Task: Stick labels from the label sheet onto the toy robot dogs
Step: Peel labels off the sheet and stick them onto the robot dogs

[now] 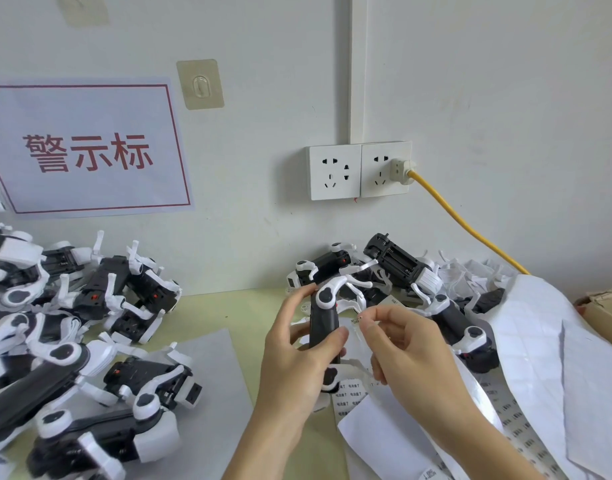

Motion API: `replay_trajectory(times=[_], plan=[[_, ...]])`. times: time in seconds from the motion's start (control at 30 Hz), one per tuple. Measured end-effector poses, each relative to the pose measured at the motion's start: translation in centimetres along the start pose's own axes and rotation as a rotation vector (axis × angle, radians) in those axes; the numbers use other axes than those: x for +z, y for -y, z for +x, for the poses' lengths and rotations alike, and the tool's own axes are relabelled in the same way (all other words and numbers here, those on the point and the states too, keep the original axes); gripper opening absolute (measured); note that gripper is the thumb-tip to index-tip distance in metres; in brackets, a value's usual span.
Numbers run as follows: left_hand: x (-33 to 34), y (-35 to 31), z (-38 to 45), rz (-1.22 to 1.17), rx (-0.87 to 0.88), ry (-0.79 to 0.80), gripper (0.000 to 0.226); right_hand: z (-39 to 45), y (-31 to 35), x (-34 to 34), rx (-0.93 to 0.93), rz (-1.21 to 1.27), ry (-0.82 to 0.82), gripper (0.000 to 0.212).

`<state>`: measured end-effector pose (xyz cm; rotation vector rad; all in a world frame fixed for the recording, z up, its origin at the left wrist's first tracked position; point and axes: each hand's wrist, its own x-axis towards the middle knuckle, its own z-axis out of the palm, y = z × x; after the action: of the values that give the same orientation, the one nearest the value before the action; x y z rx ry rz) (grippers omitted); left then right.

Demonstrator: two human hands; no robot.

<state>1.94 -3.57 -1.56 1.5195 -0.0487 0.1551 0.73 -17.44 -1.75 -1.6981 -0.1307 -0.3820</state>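
Observation:
My left hand [297,362] grips a black and white toy robot dog [323,323], held upright above the table. Just to its right, my right hand [408,351] pinches a small white label [356,322] between thumb and forefinger, close to the dog's side. Below the hands lies a label sheet [349,398] with printed labels, partly hidden by my right wrist. A long strip of labels [526,434] runs down the right.
A heap of toy dogs [65,341] fills the left of the yellow-green table [225,306]. More dogs [401,271] lie by the wall at the back right. Empty white backing sheets [540,341] pile up on the right. A yellow cable [464,223] hangs from the wall socket.

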Motion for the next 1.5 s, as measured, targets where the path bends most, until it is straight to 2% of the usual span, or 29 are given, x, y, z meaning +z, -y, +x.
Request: replay_trajectory(times=[0.17,0.33,0.73,1.5], plan=[[0.02,0.36,0.05,-0.003,0.027,0.085,0.069,-0.08,0.00,0.00,-0.048,-0.070,-0.036,0.020],[0.08,0.48,0.08,-0.002,0.029,0.119,0.064,-0.11,-0.09,-0.06,-0.082,-0.135,-0.068,0.019],[0.13,0.63,0.16,0.020,0.057,0.131,0.069,0.00,-0.35,0.15,-0.170,-0.224,-0.048,0.022],[0.23,0.47,0.13,-0.005,0.047,0.158,0.060,-0.14,-0.38,0.34,-0.245,-0.300,-0.078,0.024]])
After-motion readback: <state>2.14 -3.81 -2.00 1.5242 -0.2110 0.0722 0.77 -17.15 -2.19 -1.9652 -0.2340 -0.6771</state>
